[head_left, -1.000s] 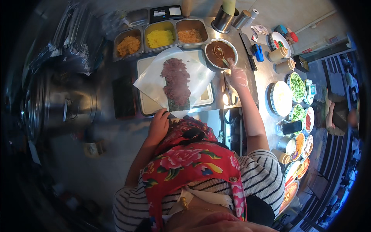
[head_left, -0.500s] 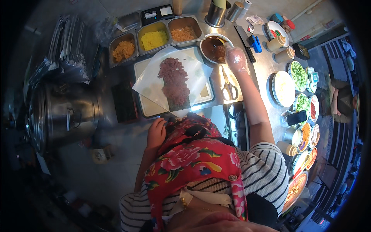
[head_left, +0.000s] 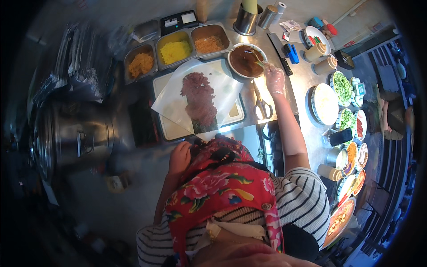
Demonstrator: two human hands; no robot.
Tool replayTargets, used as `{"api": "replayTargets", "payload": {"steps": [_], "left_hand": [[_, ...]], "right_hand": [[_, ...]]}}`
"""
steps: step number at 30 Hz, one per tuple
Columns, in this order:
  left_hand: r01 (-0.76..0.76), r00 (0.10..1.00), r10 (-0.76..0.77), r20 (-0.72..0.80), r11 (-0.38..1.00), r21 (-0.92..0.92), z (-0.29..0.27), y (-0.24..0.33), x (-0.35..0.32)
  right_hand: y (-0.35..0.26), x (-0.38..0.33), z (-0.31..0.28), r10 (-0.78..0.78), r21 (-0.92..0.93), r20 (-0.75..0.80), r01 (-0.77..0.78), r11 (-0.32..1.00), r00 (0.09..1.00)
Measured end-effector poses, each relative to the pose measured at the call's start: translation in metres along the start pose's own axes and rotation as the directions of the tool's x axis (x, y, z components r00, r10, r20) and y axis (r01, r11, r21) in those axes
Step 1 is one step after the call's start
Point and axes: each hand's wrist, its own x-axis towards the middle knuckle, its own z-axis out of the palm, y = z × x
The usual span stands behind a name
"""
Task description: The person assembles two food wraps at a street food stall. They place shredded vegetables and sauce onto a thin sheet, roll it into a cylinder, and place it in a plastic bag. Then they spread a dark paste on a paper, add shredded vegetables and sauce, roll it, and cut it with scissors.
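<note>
The floral apron (head_left: 213, 187) hides the tray's (head_left: 165, 129) near edge; left-side shelves (head_left: 80, 62) blur.

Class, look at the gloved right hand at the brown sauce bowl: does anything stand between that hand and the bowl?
Nothing visible does. The right hand is at the sauce bowl rim, gripping a utensil dipped into it. The scissors lie nearer the person, outside that path.

A steel counter (head_left: 307, 82) runs under bright daylight, with a large steel pot (head_left: 75, 138) at its left.
</note>
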Motion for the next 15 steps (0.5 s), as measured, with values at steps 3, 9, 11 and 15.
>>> {"api": "replayTargets", "payload": {"steps": [3,9,11,15], "left_hand": [[-0.067,0.998,0.067,0.006,0.998,-0.008,0.003,0.002,0.009],[-0.046,0.994,0.055,0.095,0.994,-0.096,-0.001,0.008,0.02],[-0.033,0.995,0.042,0.09,0.995,-0.099,0.005,0.004,0.02],[-0.129,0.989,0.136,0.053,0.985,-0.113,0.04,-0.02,0.024]], "right_hand": [[0.006,0.001,0.006,0.177,0.157,0.002,-0.175,0.972,0.984],[0.01,0.008,0.005,0.439,0.461,0.188,-0.473,0.751,0.879],[0.013,0.009,0.002,0.417,0.447,0.173,-0.448,0.774,0.892],[0.029,0.004,0.008,0.426,0.301,0.204,-0.47,0.83,0.882]]}}
